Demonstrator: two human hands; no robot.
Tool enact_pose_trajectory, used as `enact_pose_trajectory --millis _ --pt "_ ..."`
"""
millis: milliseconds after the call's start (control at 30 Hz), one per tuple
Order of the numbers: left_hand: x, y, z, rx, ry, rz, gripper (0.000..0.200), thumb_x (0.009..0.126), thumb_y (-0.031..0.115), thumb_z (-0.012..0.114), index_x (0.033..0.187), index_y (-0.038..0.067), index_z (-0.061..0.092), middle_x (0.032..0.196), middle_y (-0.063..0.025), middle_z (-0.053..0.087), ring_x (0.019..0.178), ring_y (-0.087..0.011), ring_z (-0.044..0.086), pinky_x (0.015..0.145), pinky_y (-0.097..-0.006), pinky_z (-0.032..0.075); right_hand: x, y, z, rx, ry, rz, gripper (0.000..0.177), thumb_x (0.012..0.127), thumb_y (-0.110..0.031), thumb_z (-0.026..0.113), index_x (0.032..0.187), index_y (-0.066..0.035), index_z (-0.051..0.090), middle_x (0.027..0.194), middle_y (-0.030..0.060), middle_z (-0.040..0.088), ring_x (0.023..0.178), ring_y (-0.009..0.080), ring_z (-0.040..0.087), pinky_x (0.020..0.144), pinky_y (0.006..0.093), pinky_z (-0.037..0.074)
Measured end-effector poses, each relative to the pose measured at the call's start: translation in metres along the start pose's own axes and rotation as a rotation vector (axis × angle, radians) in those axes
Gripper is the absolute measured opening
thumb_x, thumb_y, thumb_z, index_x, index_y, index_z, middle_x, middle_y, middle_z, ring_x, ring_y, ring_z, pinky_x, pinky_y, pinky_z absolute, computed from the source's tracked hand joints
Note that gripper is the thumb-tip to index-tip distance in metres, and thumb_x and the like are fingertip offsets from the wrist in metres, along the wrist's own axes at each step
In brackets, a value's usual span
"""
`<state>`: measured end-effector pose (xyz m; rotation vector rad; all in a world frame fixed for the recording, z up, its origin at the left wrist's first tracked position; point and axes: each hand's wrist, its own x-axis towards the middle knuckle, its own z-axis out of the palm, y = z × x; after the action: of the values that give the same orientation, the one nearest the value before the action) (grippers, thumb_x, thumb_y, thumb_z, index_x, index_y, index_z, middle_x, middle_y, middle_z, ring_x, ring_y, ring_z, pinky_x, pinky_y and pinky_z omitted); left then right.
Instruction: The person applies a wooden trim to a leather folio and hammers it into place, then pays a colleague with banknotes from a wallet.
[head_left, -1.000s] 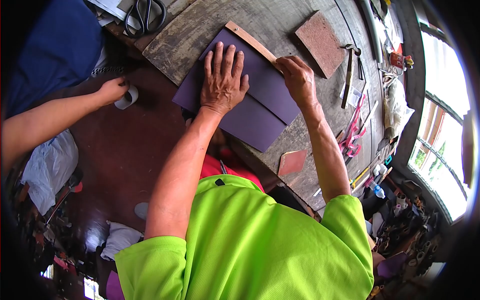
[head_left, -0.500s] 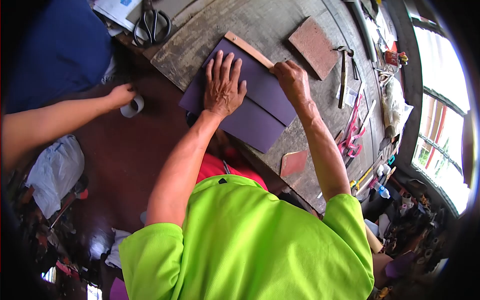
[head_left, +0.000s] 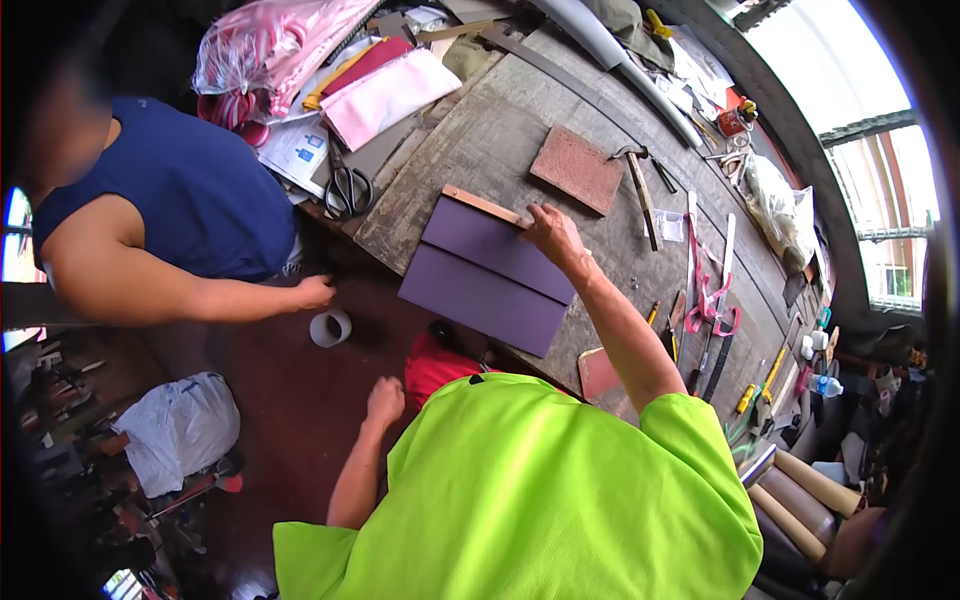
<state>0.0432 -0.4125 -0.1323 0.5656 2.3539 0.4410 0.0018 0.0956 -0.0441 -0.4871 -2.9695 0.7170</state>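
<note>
My right hand point(head_left: 556, 238) pinches the right end of a narrow tan strip point(head_left: 482, 206). The strip, with a small dark mark near its left end, lies along the far edge of a purple panel point(head_left: 490, 295). A dark seam crosses the panel, which rests on the worktable's near edge and partly overhangs it. Off the table, my left hand point(head_left: 385, 401) hangs low beside my body near a red cloth point(head_left: 432, 370). Its fingers are curled closed and nothing shows in them.
On the worktable point(head_left: 440, 145) lie a reddish block point(head_left: 573, 169), a hammer point(head_left: 642, 195), pink ribbon point(head_left: 708, 305) and black scissors point(head_left: 348, 187). Another person in a navy top point(head_left: 200, 190) is at left, one hand point(head_left: 315, 292) near a white roll point(head_left: 330, 327).
My left hand has lifted off the purple panel, dropped to my side and curled closed. My right hand still grips the strip's end. The view has shifted, showing more of the other person.
</note>
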Motion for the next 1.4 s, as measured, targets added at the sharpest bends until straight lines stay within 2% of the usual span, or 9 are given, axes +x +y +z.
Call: enact_pose_trajectory --millis 67,133,367,467,633,1000,1133,1267,1400 --pt "-0.019 -0.017 0.027 -0.08 -0.211 -0.004 0.019 0.088 0.015 0.058 0.089 -0.001 0.069 0.092 -0.0265 0.067 0.089 -0.0472 0.066 0.079 -0.0524 0.054 -0.005 0.001 -0.001 -0.005 -0.011 -0.126 0.045 0.079 -0.017 0.08 0.119 -0.005 0.062 0.108 0.0171 0.061 0.103 0.0376 0.063 0.085 0.0468 0.054" --pt "-0.023 -0.005 0.022 -0.318 -0.176 -0.03 0.021 0.086 0.015 0.058 0.088 -0.003 0.068 0.086 -0.0267 0.067 0.085 -0.047 0.067 0.074 -0.0492 0.053 -0.001 0.017 0.021 -0.058 -0.071 -0.084 0.052 0.081 -0.013 0.077 0.13 -0.008 0.059 0.105 0.0155 0.059 0.105 0.0368 0.061 0.088 0.0459 0.053" --pt "-0.024 0.036 -0.016 -0.361 0.003 0.195 0.015 0.088 0.006 0.057 0.096 -0.003 0.065 0.098 -0.0245 0.065 0.092 -0.0417 0.066 0.076 -0.0441 0.05 -0.008 0.007 0.012 0.011 -0.02 -0.115 0.031 0.083 -0.009 0.071 0.113 -0.005 0.064 0.116 0.0179 0.059 0.109 0.0384 0.061 0.092 0.0466 0.053" --pt "-0.027 0.025 0.004 -0.484 0.058 0.122 0.018 0.089 0.007 0.057 0.104 0.0 0.064 0.1 -0.0252 0.065 0.093 -0.0409 0.066 0.076 -0.045 0.05 -0.006 0.018 0.024 0.023 -0.084 0.079 0.036 0.083 -0.007 0.07 0.119 -0.008 0.064 0.118 0.0182 0.059 0.111 0.0388 0.06 0.094 0.0466 0.052" --pt "-0.008 -0.03 0.069 -0.442 -0.053 -0.052 0.022 0.091 0.015 0.061 0.11 0.007 0.066 0.104 -0.0223 0.067 0.094 -0.0383 0.067 0.078 -0.0445 0.051 -0.023 0.002 0.01 0.108 0.063 -0.057 0.027 0.084 -0.007 0.067 0.11 -0.005 0.064 0.116 0.02 0.059 0.111 0.0396 0.057 0.095 0.0464 0.05" --pt "0.009 0.021 0.062 -0.399 0.119 0.018 0.023 0.09 0.019 0.063 0.11 0.009 0.067 0.104 -0.0204 0.068 0.095 -0.0375 0.067 0.078 -0.044 0.051 -0.057 -0.033 0.024 0.15 0.37 -0.165 0.017 0.084 -0.006 0.065 0.1 -0.002 0.062 0.109 0.0188 0.06 0.101 0.0392 0.059 0.087 0.0467 0.052" --pt "0.009 0.029 0.065 -0.368 0.109 0.051 0.023 0.09 0.021 0.064 0.111 0.01 0.068 0.104 -0.0197 0.068 0.095 -0.0372 0.067 0.079 -0.0438 0.051 -0.106 -0.092 0.029 0.341 0.134 -0.341 0.019 0.087 -0.005 0.067 0.105 -0.004 0.063 0.112 0.0155 0.062 0.103 0.0366 0.063 0.082 0.0439 0.057" --pt "0.003 0.05 0.049 -0.3 0.13 0.138 0.024 0.09 0.023 0.065 0.111 0.011 0.068 0.104 -0.0191 0.069 0.095 -0.0369 0.067 0.079 -0.0437 0.052 -0.137 -0.124 0.041 0.416 -0.497 -0.423 0.02 0.093 -0.015 0.063 0.109 -0.004 0.064 0.114 0.0167 0.061 0.108 0.0375 0.063 0.087 0.0473 0.056" --pt "-0.015 0.104 0.002 -0.057 0.115 0.371 0.026 0.09 0.026 0.067 0.111 0.012 0.069 0.103 -0.0174 0.07 0.095 -0.0359 0.068 0.078 -0.0433 0.052 -0.152 -0.126 0.113 0.488 -0.585 -0.574 0.039 0.092 -0.021 0.056 0.129 -0.008 0.061 0.113 0.0182 0.067 0.111 0.0352 0.063 0.101 0.044 0.05"
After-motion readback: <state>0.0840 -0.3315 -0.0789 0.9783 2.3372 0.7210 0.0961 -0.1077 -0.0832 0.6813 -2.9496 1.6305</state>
